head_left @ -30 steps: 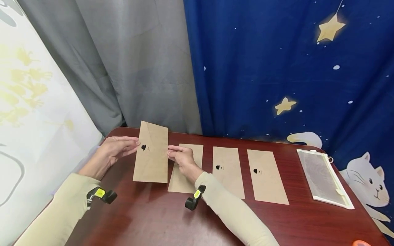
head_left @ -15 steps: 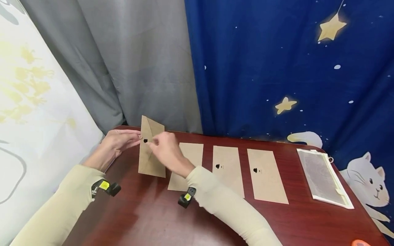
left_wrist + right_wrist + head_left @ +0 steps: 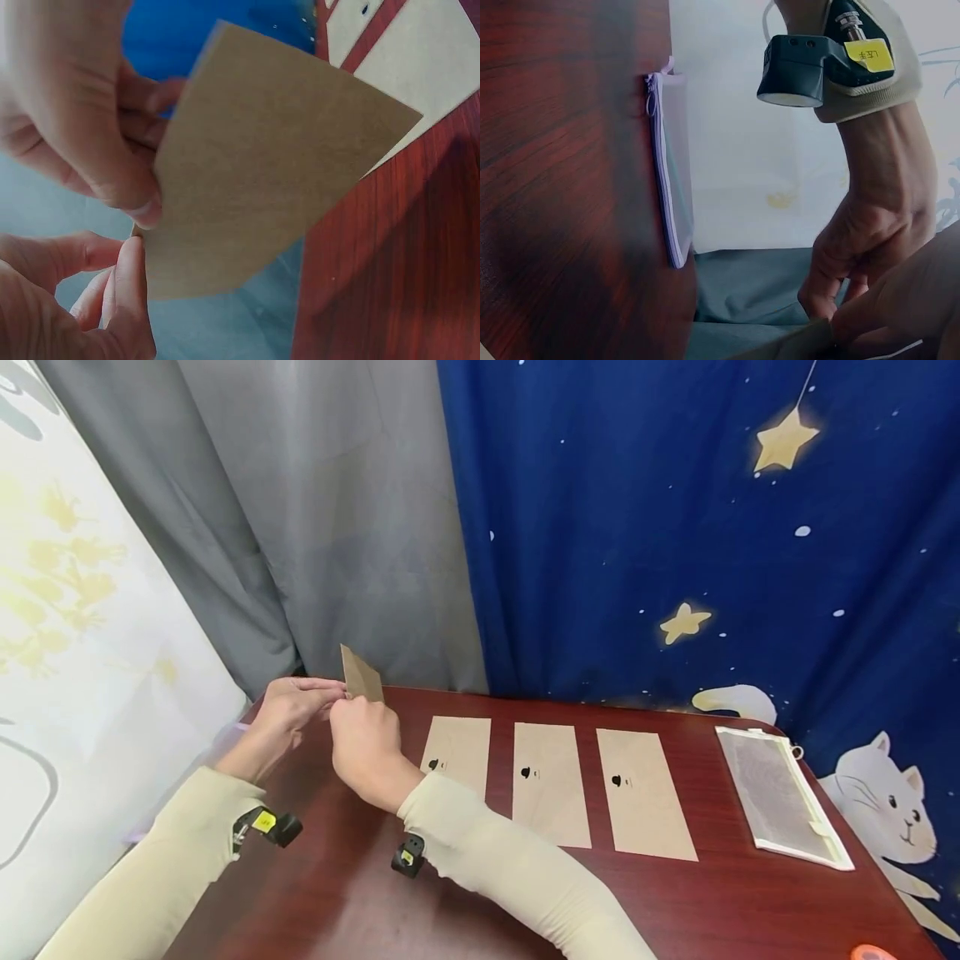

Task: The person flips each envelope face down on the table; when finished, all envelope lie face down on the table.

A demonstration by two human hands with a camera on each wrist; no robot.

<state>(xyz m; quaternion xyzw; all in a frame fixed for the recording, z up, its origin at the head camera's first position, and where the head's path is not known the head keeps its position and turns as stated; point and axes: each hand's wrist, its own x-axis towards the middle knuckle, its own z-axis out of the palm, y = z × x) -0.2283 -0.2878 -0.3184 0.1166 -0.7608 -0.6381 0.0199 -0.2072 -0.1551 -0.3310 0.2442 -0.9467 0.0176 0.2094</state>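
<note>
A kraft-paper envelope [image 3: 362,678] stands upright off the table at the far left, turned nearly edge-on in the head view. My left hand [image 3: 288,710] pinches its left edge between thumb and fingers. Right beside it, my right hand [image 3: 367,747] crosses in front of the envelope and grips the same edge. In the left wrist view, the right thumb lies against the envelope's plain face [image 3: 255,165], close to the left fingertips. Most of the envelope is hidden behind the right hand in the head view.
Three similar envelopes lie in a row: left [image 3: 459,745], middle [image 3: 551,793], right [image 3: 648,802], with hat-and-moustache prints. A white-edged mesh zip pouch [image 3: 780,793] lies farther right. A purple-zipped pouch [image 3: 671,172] lies at the left edge. Something orange [image 3: 870,952] shows at lower right.
My right hand has left the envelope's right edge and crossed left to its left edge. The envelope has turned from facing me to nearly edge-on. The left hand stays at its edge.
</note>
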